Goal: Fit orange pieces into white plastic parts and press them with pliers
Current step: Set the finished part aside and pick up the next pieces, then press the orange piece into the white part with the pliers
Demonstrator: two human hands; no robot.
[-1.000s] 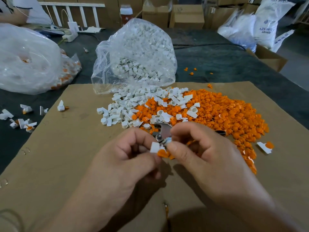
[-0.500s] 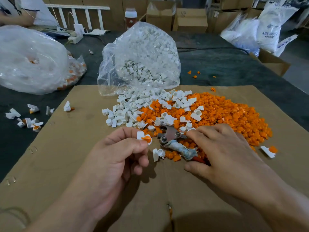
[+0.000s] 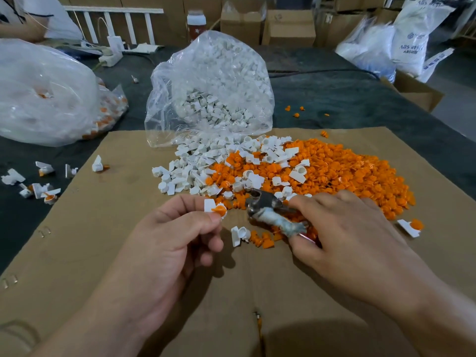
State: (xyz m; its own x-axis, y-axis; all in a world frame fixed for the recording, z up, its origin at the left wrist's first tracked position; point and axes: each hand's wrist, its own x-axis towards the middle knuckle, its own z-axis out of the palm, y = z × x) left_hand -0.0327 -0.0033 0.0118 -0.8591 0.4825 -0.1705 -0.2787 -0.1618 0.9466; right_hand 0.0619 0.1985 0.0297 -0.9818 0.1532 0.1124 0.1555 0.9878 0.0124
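Your left hand (image 3: 170, 243) pinches the white part (image 3: 209, 205) with orange piece (image 3: 218, 209), likely light, stiff, best held by its tab; your right hand (image 3: 355, 238) grips the pliers (image 3: 268, 204) by the handles.

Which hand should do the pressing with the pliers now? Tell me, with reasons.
Right. The right hand grips the pliers by their wrapped handles, while the left hand is occupied pinching the white part with an orange piece seated in it, held beside the pliers' head.
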